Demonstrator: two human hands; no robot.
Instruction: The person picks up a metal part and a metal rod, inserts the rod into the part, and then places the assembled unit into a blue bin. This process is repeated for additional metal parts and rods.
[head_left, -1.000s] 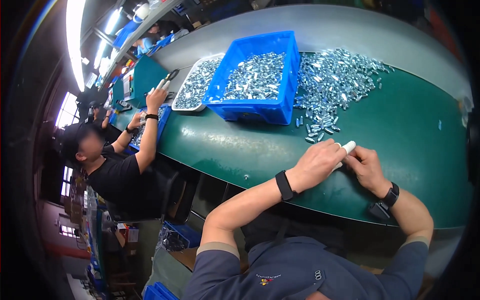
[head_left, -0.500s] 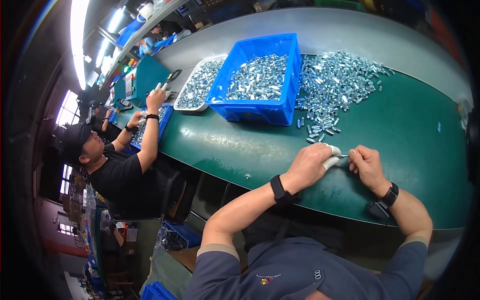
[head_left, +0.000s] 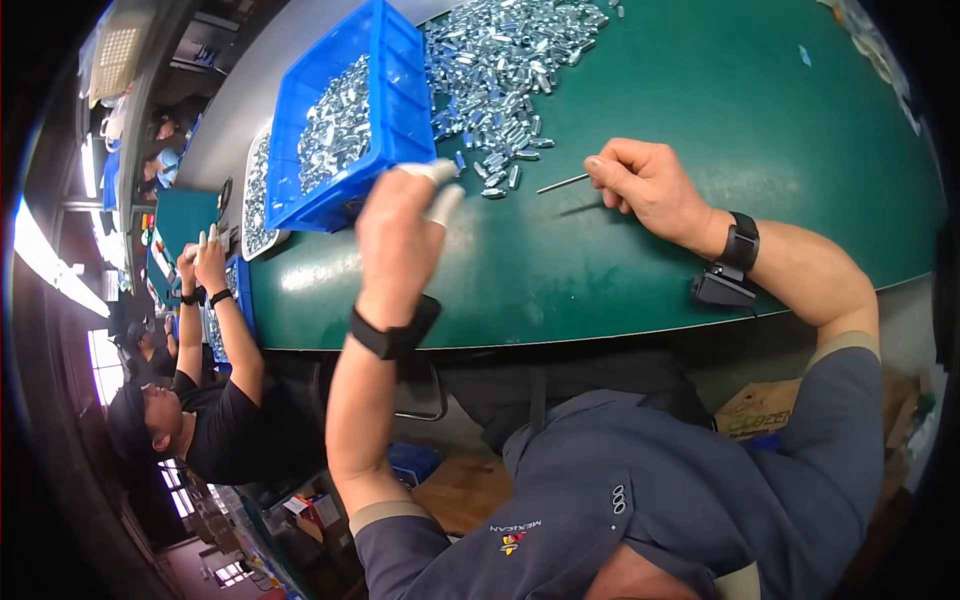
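My right hand (head_left: pixel 645 190) pinches a thin metal rod (head_left: pixel 562 184) that points left over the green tabletop. By the near right corner of the blue bin (head_left: pixel 405 140) is my left hand (head_left: pixel 400 235), a little blurred by motion. Its thumb and forefinger wear white finger cots and stand apart, with nothing visible between them. The other fingers of that hand are partly hidden. A pile of small shiny metal parts (head_left: pixel 510 75) spreads on the table beyond both hands, with a few loose pieces at its near edge. More such parts (head_left: pixel 340 125) fill the bin.
A white tray (head_left: pixel 252 190) of metal parts stands left of the bin. Farther left, a co-worker (head_left: pixel 215 400) sits at the same green table (head_left: pixel 680 70) with raised hands, beside another blue bin (head_left: pixel 243 300). The table's front edge runs before my body.
My left hand has come away from the rod and swung left to the bin. My right hand keeps the rod. The view has shifted, and the co-worker's hands have come together.
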